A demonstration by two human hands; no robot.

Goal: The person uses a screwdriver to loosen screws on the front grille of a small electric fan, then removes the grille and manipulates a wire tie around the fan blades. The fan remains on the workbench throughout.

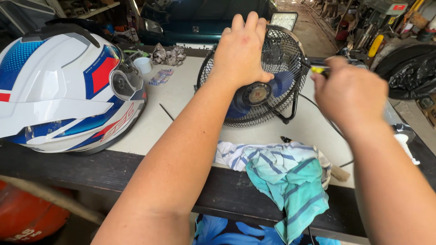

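Here the left hand (239,50) lies open and flat on the fan (261,86) grille at 12 o'clock. The right hand (349,93), at 3 o'clock, grips closed a yellow-handled tool (319,69) pointing sideways towards the grille's right edge.

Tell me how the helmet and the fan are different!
The helmet is a closed, solid shell in white, blue and red; the fan is an open black wire cage with blue blades showing through. The helmet lies alone, untouched; the fan has the left hand pressed on its cage, while the right hand holds a yellow-handled tool beside it. Both are rounded and sit on the same table.
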